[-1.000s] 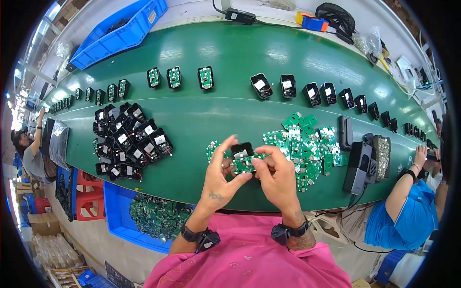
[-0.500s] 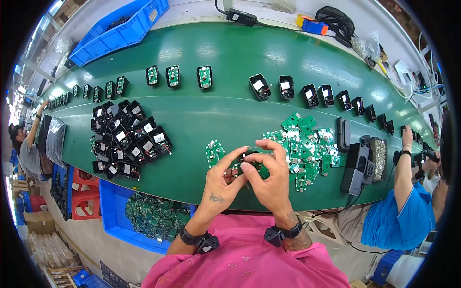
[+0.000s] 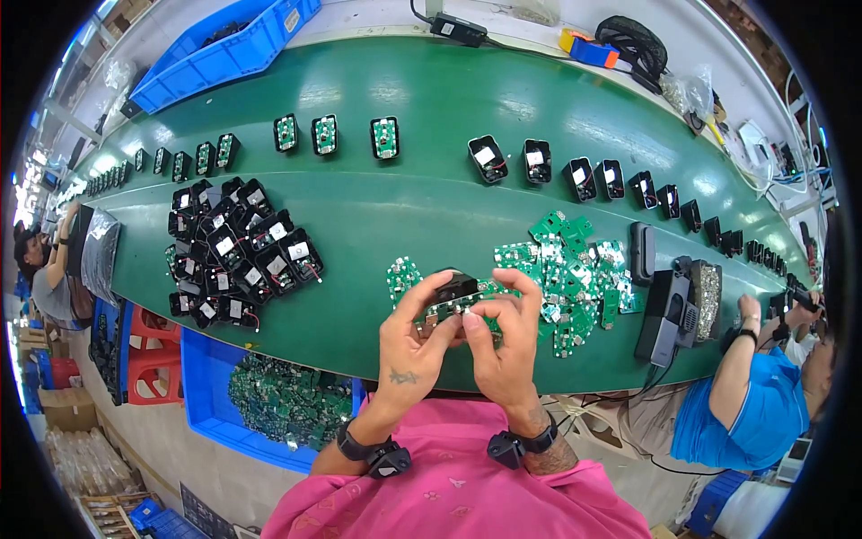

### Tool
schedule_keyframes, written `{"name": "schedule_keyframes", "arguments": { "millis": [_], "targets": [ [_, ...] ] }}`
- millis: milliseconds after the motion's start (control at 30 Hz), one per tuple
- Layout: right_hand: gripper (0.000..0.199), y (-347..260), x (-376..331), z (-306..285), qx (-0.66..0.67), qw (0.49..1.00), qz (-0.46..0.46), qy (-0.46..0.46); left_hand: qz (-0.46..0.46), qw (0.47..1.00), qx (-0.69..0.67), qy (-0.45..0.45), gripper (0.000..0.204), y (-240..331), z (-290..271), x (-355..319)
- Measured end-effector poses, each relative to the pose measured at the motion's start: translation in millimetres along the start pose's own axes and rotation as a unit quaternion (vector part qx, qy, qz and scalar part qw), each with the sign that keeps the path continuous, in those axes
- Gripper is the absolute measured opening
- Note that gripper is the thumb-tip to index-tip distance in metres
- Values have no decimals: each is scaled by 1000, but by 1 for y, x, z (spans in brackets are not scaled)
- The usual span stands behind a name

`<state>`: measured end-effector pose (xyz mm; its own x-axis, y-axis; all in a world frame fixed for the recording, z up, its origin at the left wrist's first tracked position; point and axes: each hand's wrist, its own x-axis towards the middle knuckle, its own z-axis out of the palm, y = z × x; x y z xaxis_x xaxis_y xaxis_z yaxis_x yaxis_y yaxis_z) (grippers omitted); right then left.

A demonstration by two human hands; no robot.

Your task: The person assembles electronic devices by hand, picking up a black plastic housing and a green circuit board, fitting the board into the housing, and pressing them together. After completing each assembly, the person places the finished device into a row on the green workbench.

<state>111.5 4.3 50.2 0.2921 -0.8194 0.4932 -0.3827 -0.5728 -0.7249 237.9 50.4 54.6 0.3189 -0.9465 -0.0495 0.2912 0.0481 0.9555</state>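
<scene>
Above the counter [image 3: 377,211], the left hand [image 3: 413,340] and right hand [image 3: 505,337] grip a black case [image 3: 460,286] and green circuit board [image 3: 451,308] together. Seems they're fitting the board; seating it calls for careful alignment.

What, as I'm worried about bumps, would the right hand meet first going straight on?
Likely the green circuit board that the right hand seems to hold, then the black case beyond it, though depth is unclear.
</scene>
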Motion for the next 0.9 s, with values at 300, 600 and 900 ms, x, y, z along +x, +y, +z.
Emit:
{"name": "schedule_keyframes", "arguments": {
  "millis": [300,600,900],
  "targets": [
    [10,-11,24,-18,42,990,-30,-130,58,990,132,5,48,19,-8,-3],
    [9,-11,31,-29,55,976,-28,-208,67,980,184,-37,50,30,-9,-3],
    [9,-10,31,-31,68,974,-13,-214,92,948,294,-76,47,39,-13,-1]
  ]
}}
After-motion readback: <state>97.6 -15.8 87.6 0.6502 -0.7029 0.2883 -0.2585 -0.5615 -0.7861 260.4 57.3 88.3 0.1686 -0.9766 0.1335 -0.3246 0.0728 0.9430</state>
